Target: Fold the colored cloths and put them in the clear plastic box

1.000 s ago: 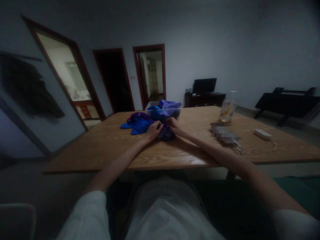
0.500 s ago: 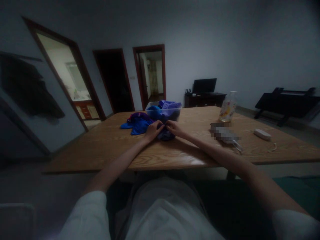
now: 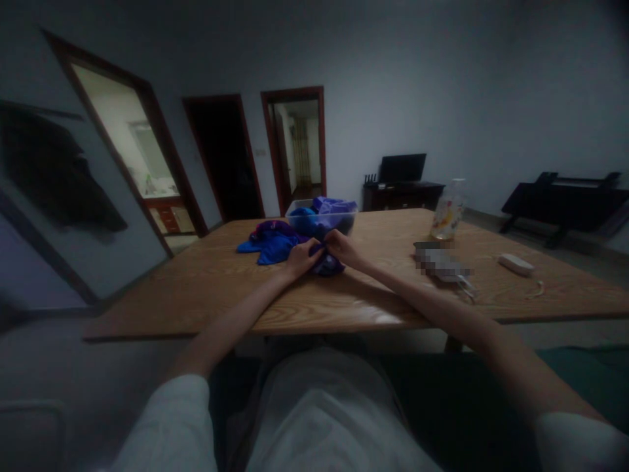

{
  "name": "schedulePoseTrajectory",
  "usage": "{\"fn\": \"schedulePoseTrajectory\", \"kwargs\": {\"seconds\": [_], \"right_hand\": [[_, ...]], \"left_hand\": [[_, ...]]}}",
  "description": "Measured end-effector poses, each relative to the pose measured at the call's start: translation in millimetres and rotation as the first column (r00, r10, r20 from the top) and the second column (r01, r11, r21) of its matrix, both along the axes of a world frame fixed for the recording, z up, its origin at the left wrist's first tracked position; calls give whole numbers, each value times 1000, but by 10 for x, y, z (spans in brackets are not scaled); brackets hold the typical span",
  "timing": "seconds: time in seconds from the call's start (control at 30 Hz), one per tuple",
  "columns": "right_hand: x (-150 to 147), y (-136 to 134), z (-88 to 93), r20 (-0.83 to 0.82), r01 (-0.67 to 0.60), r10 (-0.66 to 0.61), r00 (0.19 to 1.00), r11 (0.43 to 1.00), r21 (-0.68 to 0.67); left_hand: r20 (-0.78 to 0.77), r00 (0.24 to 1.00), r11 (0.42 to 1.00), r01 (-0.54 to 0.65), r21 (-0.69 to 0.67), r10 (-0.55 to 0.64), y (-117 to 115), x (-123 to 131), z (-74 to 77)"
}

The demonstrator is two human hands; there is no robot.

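Both hands meet at a dark purple cloth (image 3: 328, 264) on the wooden table. My left hand (image 3: 301, 258) is closed on its left side, fingers pinching the fabric. My right hand (image 3: 341, 248) pinches the same cloth from the right, close to the left fingertips. Just behind them stands a clear plastic box (image 3: 347, 223) with purple fabric (image 3: 334, 206) and blue fabric (image 3: 302, 217) inside. A bright blue cloth (image 3: 276, 248) with a dark purple and pink part lies crumpled to the left of my hands.
On the right of the wooden table (image 3: 206, 308) stand a clear patterned bottle (image 3: 447, 213), a blurred-out flat object (image 3: 439, 262) with a white cord, and a white oblong item (image 3: 515, 264). A monitor (image 3: 401, 168) sits on a dark cabinet beyond.
My right hand has risen slightly at the cloth, and more of the purple fabric shows between the hands. My left hand has hardly moved.
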State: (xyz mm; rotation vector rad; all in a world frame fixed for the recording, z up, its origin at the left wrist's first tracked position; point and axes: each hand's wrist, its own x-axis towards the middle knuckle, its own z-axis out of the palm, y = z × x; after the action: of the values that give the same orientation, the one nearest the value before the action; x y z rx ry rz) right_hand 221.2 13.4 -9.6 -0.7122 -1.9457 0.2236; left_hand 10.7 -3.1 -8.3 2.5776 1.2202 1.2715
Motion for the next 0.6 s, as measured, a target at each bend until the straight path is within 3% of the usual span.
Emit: {"fn": "schedulePoseTrajectory", "kwargs": {"seconds": [0.23,0.37,0.6], "right_hand": [[23,-88,105,66,12,-20,998,993,117],[-7,-182,161,146,49,-84,986,972,231],[-47,-244,109,114,-65,50,992,989,133]], "left_hand": [[23,994,990,107,87,-109,-4,19,24],[12,993,993,113,39,-114,-10,17,29],[63,996,998,67,15,-68,-27,23,17]]}}
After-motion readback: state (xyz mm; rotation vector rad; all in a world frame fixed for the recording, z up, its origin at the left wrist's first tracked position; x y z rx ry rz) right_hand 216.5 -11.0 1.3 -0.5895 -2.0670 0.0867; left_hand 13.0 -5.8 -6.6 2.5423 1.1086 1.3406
